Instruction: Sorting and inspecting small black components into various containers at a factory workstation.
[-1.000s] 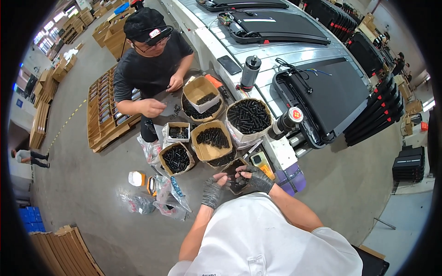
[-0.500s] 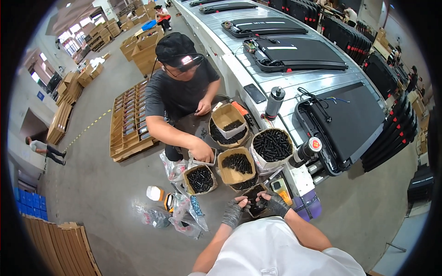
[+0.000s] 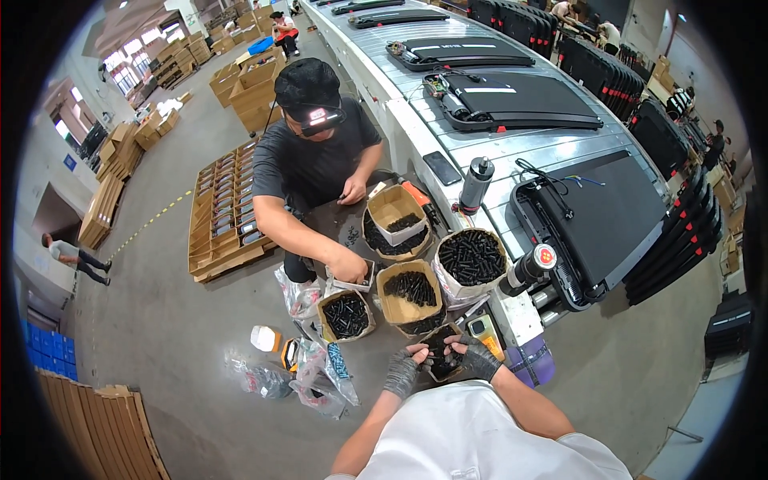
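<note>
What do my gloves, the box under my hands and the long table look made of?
Gloves: probably stretchy fabric, mostly matte grey; they wrinkle and fit closely, though thin rubber is possible. Box: likely cardboard, judging by its dull brownish edge. Table: apparently metal on top, silvery with bright reflections; which metal is unclear.

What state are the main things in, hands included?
Left hand in grey fingerless glove: fingers bent, grip unclear
Right hand, same glove: fingers bent, grip unclear
Small brown cardboard box between hands: open
Central square tan cardboard box: open, partly filled
Rounded white-sided tub: open, full of black cylinders
Grey cylinder with black top: upright
</note>
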A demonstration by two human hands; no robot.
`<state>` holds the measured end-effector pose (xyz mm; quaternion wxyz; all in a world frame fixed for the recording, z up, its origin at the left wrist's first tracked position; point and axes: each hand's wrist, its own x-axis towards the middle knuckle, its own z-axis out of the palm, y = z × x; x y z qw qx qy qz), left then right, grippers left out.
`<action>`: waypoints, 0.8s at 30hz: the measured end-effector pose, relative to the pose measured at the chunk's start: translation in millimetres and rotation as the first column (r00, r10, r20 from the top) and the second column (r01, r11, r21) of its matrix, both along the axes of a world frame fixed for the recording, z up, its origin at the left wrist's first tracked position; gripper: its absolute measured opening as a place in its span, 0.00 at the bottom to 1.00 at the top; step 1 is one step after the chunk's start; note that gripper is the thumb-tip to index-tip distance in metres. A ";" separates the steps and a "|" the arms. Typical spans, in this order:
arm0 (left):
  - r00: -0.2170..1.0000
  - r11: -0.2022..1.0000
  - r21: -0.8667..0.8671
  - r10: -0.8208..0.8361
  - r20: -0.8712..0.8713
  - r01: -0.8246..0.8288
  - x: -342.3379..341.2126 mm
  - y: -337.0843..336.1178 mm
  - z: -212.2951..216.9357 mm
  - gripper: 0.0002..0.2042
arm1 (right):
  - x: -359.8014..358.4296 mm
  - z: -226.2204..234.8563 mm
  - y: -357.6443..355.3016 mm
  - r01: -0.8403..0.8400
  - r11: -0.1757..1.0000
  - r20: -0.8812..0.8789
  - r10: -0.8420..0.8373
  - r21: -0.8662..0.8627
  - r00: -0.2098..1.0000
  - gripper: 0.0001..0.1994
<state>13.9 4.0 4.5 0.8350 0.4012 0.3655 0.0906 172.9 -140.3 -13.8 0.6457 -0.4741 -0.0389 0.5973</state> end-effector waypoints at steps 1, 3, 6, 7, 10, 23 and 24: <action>1.000 1.000 -0.015 0.005 -0.004 -0.005 0.0 0.0 -2.4 0.14 | -0.7 0.3 0.7 -0.003 1.000 0.037 0.004 -0.024 0.999 0.13; 1.000 1.000 -0.020 0.013 -0.010 -0.013 -1.1 -0.8 -3.4 0.14 | -3.4 2.6 0.7 -0.003 0.998 0.067 0.007 -0.067 0.998 0.11; 1.000 0.999 -0.035 0.000 -0.013 -0.001 1.0 1.4 1.9 0.14 | -2.6 1.2 1.3 0.010 0.999 0.027 -0.009 -0.041 1.000 0.12; 1.000 0.999 -0.039 -0.008 -0.009 0.007 0.8 2.1 0.5 0.14 | -3.2 -0.1 1.5 0.018 0.999 0.031 -0.017 -0.045 0.999 0.12; 1.000 1.000 -0.024 -0.002 -0.012 0.002 -1.1 2.0 -7.4 0.14 | -3.5 -1.0 3.6 -0.005 0.997 0.084 0.011 -0.076 0.996 0.13; 1.000 1.000 -0.024 0.002 0.010 -0.002 0.5 2.1 -16.0 0.13 | 1.0 -4.0 -1.6 -0.094 0.996 0.129 0.094 -0.005 0.987 0.18; 1.000 1.000 -0.019 -0.001 0.003 0.001 0.9 2.4 -14.4 0.13 | 1.1 -5.6 -2.1 -0.094 0.996 0.128 0.092 0.008 0.987 0.18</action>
